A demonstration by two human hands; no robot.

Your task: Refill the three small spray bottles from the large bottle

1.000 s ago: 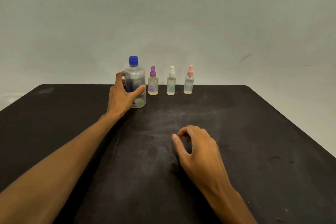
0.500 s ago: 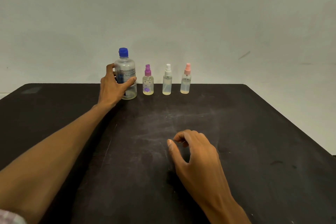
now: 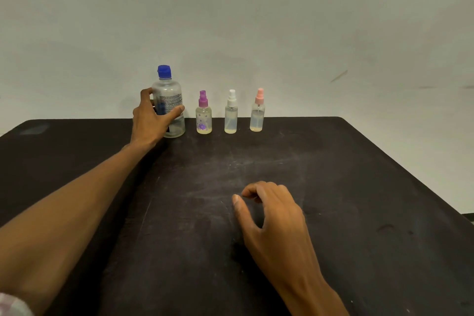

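L hand (image 3: 151, 120) grip – big bottle (image 3: 170, 100)

Left hand (image 3: 151, 120) extended, fingers curled; right hand (image 3: 272, 215) loosely curled.

The large bottle's (image 3: 169, 100) label print is too small to read.

No words, brands or numbers can be read anywhere. The large bottle (image 3: 169, 102) carries a label (image 3: 171, 102) with a block of fine dark print on a pale ground and a blue patch below it, but the lines are too small and blurred to make out. The purple-capped spray bottle (image 3: 204, 118) bears only a purple flower print and small dots, with no lettering. The white-capped spray bottle (image 3: 231, 115) and the pink-capped spray bottle (image 3: 257, 114) show no markings.
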